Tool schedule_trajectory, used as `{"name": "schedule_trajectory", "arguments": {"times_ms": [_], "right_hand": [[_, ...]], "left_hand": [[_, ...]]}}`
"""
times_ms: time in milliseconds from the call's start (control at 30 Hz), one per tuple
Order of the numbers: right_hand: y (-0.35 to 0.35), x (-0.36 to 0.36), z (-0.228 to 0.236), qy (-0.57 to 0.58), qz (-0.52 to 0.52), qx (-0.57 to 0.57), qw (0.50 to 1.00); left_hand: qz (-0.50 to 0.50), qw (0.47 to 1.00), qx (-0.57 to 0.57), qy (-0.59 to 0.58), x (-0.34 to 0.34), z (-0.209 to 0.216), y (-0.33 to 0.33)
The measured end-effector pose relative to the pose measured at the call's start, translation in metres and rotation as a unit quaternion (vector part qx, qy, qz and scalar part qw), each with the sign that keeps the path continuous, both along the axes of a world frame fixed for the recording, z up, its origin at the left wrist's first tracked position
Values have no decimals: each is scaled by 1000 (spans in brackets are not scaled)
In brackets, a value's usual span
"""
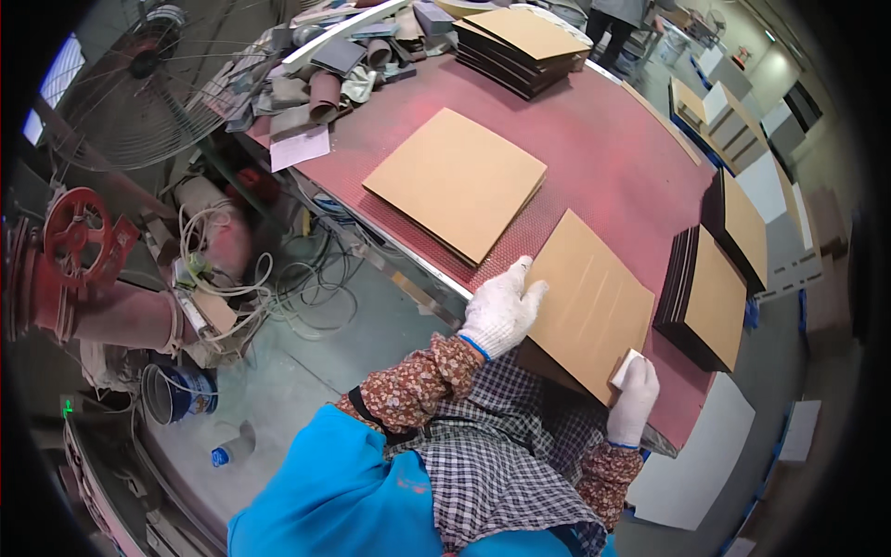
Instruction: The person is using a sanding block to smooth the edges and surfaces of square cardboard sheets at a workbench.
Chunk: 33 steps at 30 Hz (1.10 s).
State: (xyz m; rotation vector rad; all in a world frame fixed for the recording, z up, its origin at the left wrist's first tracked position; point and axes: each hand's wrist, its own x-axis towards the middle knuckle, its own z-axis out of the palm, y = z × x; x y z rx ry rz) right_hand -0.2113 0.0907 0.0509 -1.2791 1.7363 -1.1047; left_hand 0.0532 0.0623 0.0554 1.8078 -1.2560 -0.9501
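A flat tan board [594, 302] with several pale streaks across its face lies at the table's near edge, its lower corner jutting over my checked apron. My left hand [506, 308], in a white knit glove, holds the board's left edge, with the thumb on the upper face. At its lower right edge my right hand [635, 401], also gloved, is closed around a small whitish pad [624, 368] that touches the board. What the pad is made of I cannot tell. Just beyond my left hand, another stack of tan boards [457, 181] rests on the red table [594, 158].
Dark-edged board stacks stand at the right [703, 302] and far end [522, 46]. Scraps and sandpaper rolls [325, 93] crowd the far left corner. Left of the table are a wire-caged fan [144, 74], a red handwheel [78, 239], loose hoses [269, 278] and a blue bucket [178, 394].
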Motion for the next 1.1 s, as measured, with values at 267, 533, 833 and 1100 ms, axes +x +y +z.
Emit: {"name": "schedule_trajectory", "arguments": {"times_ms": [267,533,833,1100], "right_hand": [[-49,113,-1,-19,102,-84,991],[-75,217,-32,27,255,-189,948],[-84,222,-10,-2,285,-83,955],[-38,102,-3,-15,111,-91,990]], "left_hand": [[101,977,-158,-103,133,2,-43],[249,927,-198,-198,229,-70,-90],[265,930,-167,-190,227,-47,-83],[-80,852,-506,-106,65,-23,5]]}}
